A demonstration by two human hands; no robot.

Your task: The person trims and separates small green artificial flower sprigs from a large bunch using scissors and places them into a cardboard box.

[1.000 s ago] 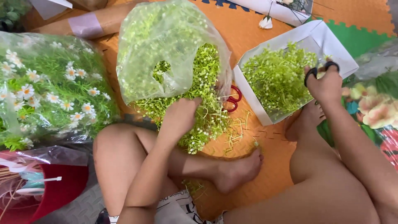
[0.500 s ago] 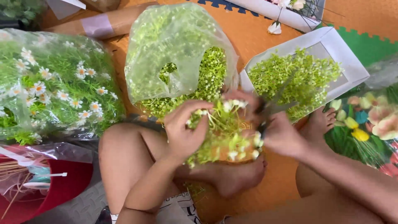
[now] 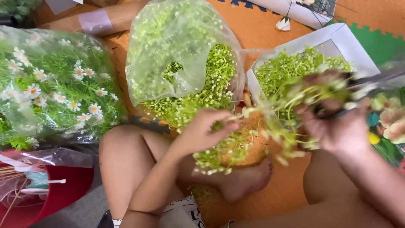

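My left hand grips a bunch of green sprigs with tiny white buds, held above my crossed legs. My right hand is blurred with motion; it holds black-handled scissors together with a loose green sprig, in front of a white box. The box holds several cut green sprigs. Behind my left hand lies a clear plastic bag filled with the same green stems.
A plastic-wrapped bunch of white daisies lies at the left, above a red container. Pink and yellow artificial flowers are at the right edge. A cardboard roll lies at the back on the orange foam mat.
My right hand came from the white box to the bunch at the centre, then swung right again with scissors and a sprig. My left hand lifted a bunch out of the pile.
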